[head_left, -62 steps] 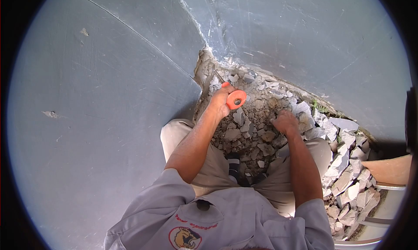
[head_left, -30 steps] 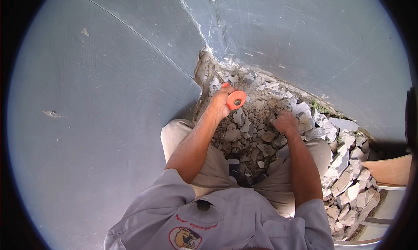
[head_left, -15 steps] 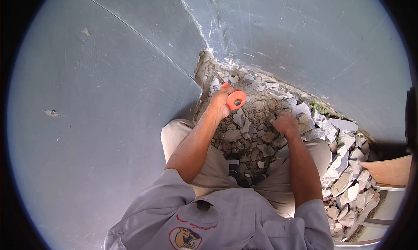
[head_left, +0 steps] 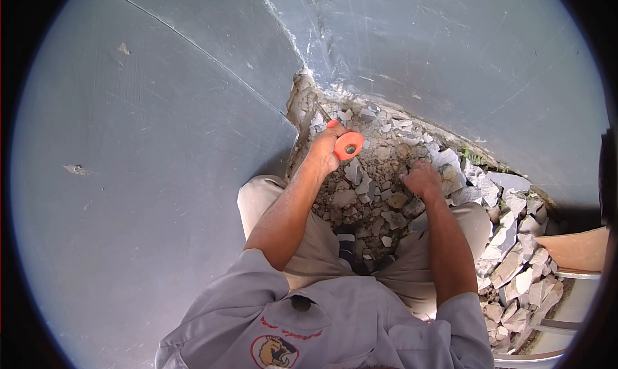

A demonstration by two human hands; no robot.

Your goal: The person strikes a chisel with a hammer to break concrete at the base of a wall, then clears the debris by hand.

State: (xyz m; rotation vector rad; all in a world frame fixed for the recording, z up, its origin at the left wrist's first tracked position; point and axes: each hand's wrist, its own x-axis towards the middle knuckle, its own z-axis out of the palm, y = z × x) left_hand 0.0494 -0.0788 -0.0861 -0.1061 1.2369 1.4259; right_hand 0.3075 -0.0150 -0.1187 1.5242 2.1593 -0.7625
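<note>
My left hand (head_left: 326, 145) is wrapped around a chisel with an orange hand guard (head_left: 348, 146). The chisel's metal shaft (head_left: 323, 112) slants away toward the broken corner, its tip among the rubble by the wall. On the right, my right hand (head_left: 423, 179) is closed with its fingers curled, low over the broken stone; whatever it may hold is hidden. Loose rubble (head_left: 380, 198) of grey-faced chips and brown crumbs lies between my hands and knees.
Smooth grey surfaces (head_left: 148, 195) spread on the left and along the back (head_left: 463, 60). A pile of broken slabs (head_left: 515, 266) lies to the right, beside a curved brown-edged object (head_left: 576, 250). A small green plant (head_left: 475, 158) grows at the wall's base.
The view has shifted very slightly. Both hands and the chisel stay in nearly the same place.
</note>
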